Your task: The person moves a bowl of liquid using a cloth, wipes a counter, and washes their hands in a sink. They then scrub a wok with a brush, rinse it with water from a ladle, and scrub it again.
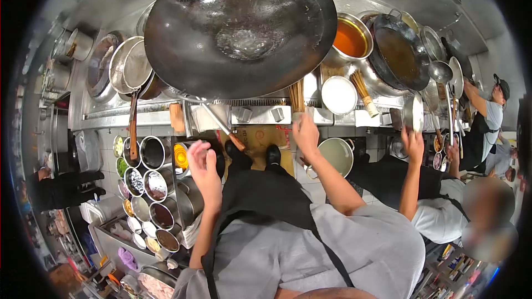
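Observation:
My right hand (305,134) is closed around the lower end of a bamboo wok brush (297,97), whose bristles point up toward the wok. My left hand (204,167) is raised with its fingers apart and holds nothing. In front of both hands, a large dark wok (188,50) is tilted so its wet inside faces me. A ladle (223,127) with a wooden handle end sticks out below the wok's rim, between my hands.
A pot of orange liquid (351,34), a white bowl (339,94) and another bamboo brush (363,94) are on the range. A strainer (137,65) rests at left above several sauce containers (155,185). At right, a co-worker's hand (412,145) holds a metal bowl (413,113).

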The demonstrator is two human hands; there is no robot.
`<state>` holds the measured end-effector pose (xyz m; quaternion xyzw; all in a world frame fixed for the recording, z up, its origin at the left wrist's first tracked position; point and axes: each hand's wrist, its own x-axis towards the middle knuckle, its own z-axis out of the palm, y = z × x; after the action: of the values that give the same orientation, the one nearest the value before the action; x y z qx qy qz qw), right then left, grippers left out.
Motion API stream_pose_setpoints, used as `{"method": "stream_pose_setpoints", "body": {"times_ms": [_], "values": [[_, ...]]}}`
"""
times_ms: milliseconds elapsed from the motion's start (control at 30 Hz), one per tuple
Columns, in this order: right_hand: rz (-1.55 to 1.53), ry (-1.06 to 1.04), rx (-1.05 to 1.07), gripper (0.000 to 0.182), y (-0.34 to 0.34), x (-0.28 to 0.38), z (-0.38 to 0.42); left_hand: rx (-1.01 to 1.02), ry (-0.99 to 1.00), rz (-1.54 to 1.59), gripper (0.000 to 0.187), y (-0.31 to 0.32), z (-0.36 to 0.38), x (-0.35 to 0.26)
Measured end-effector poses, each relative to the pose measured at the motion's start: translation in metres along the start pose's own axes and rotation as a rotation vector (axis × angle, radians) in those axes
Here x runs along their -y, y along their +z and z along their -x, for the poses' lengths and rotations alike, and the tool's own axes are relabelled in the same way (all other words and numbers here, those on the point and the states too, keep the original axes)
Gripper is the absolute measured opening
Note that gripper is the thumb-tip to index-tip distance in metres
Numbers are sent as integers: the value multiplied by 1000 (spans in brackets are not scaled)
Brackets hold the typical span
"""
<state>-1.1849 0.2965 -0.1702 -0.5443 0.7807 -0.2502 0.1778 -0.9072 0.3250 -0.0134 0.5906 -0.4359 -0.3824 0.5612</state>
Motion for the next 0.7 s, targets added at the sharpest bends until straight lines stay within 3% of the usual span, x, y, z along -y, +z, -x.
{"method": "stream_pose_setpoints", "body": {"times_ms": [33,67,100,133,167,233,267,300,367,433,467,533,567,600,633,700], "values": [[69,-125,-172,42,-1,6,-14,10,-85,65,37,-2,15,-18],[65,-144,-168,42,6,5,-25,11,-168,134,37,-6,26,-32],[135,-62,-119,52,20,1,-35,-10,-164,136,37,-14,32,-42],[209,23,-67,63,34,-6,-39,108,-101,181,37,-23,38,-49],[209,7,-66,63,45,-14,-47,229,-31,228,37,-28,41,-57],[164,196,-32,58,62,-34,-55,216,85,158,34,-21,32,-71],[56,164,-45,52,61,-41,-57,186,144,116,33,-12,18,-75],[-154,113,-64,43,99,-92,-72,267,301,-186,32,-12,-9,-77],[-845,426,115,33,29,-37,-48,271,719,-679,36,-3,-81,-63],[-1496,642,191,26,-10,-16,-27,389,822,-829,23,3,-149,-30],[-1487,646,181,26,-36,4,-10,522,878,-786,24,4,-180,-5],[-1791,668,279,25,-84,48,22,585,892,-807,28,4,-191,5],[-1720,626,221,27,-92,57,35,651,903,-839,33,4,-193,9],[-1572,560,66,28,-101,81,50,573,1012,-806,36,5,-191,16],[-1420,493,-81,30,-109,107,60,580,1012,-790,36,9,-187,18],[-1243,392,-131,34,-121,141,57,600,923,-837,35,16,-179,19]]}}
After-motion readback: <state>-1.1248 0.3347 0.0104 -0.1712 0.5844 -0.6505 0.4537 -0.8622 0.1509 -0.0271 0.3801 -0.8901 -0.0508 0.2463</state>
